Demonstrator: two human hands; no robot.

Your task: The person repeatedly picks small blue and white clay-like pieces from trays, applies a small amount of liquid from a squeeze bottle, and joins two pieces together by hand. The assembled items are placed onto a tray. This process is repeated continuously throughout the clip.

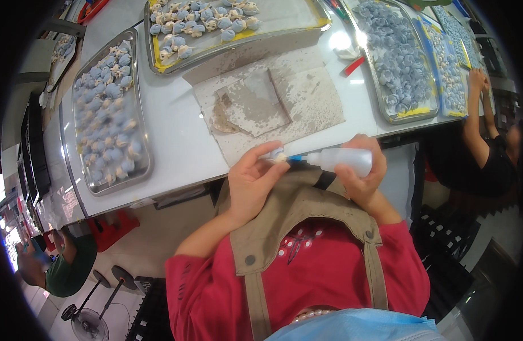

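Observation:
My left hand (249, 183) pinches a small pale-blue and cream piece (279, 156) between thumb and fingers, just over the table's near edge. In my right hand (368, 176) lies a translucent white squeeze bottle (329, 158), tipped on its side with its nozzle pointing left. The bottle's blue tip (295, 158) is right at the piece; whether they touch I cannot tell. Beyond my hands a stained sheet of cardboard (315, 113) lies on the white table (176, 136).
Metal trays of similar blue and cream pieces stand at the left (146, 165) and at the back (328, 23). A tray (379, 85) of grey-blue petal-like pieces is at the right, near a red object (354, 66). A co-worker's hands (478, 81) are farther right.

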